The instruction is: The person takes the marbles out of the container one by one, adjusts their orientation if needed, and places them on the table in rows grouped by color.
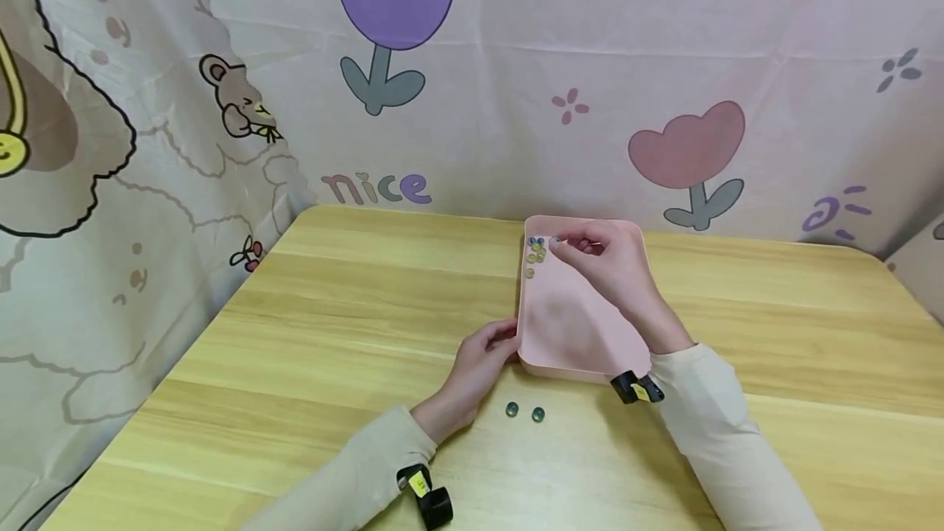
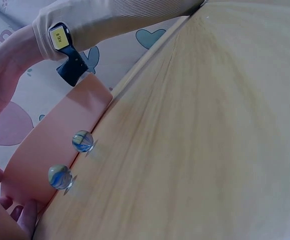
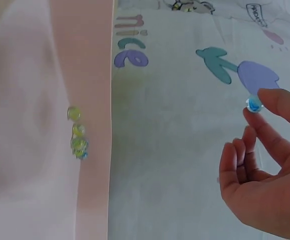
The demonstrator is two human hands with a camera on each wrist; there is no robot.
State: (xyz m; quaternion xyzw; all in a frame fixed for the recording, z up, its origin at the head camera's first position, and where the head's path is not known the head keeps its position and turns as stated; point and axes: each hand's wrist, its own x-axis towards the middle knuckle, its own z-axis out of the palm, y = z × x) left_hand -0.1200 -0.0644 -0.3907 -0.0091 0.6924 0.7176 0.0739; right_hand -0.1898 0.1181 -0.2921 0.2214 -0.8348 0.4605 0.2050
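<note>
Between thumb and index finger, my right hand (image 1: 605, 260) pinches a clear marble with blue inside (image 3: 254, 104), above the far left part of a pink tray (image 1: 568, 334). Several marbles, mostly yellowish with some blue (image 1: 537, 252), lie gathered along the tray's left wall near its far corner. My left hand (image 1: 475, 367) grips the tray at its near left corner, with the thumb by the rim and fingers low against the wall (image 2: 27, 215). Two glass marbles with blue and yellow swirls, one at left (image 1: 512, 409) and one at right (image 1: 538, 415), sit on the table before the tray.
The wooden table (image 1: 332, 310) extends to both sides of the tray. A printed cloth (image 1: 501, 138) hangs behind the table's back edge and along the left. Black wrist cameras are strapped on the left sleeve (image 1: 354, 465) and right sleeve (image 1: 708, 400).
</note>
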